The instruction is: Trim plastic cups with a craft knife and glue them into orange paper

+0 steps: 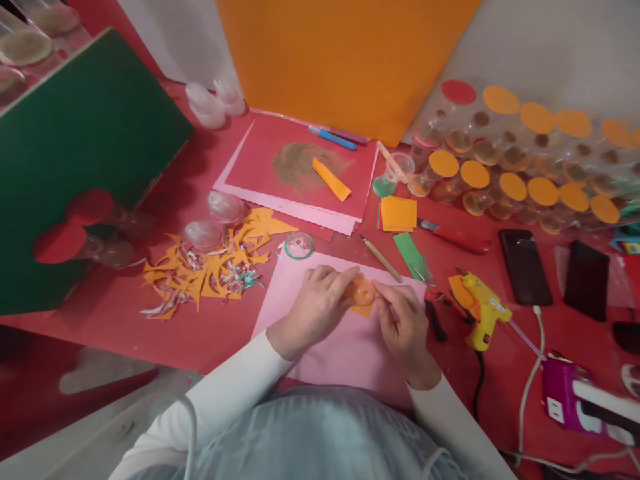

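Over the pink sheet (320, 333), my left hand (317, 303) is closed on a see-through plastic dome lid (367, 293) with orange paper (361, 310) behind or under it. My right hand (403, 320) pinches the right edge of the same piece. Whether lid and paper are joined cannot be seen. Another lid with a green rim (299, 246) lies beyond my left hand. A wooden-handled pointed tool (381, 259) rests just past my right hand, near a green paper strip (410, 255) and scissors (440, 297), which are partly hidden.
Orange paper scraps (210, 267) lie at left beside plastic domes (204, 235). A yellow glue gun (483, 310), a red utility knife (455, 237) and a phone (526, 267) sit at right. Behind them stand several plastic cups with orange discs (513, 187). A green board (85, 160) leans at left.
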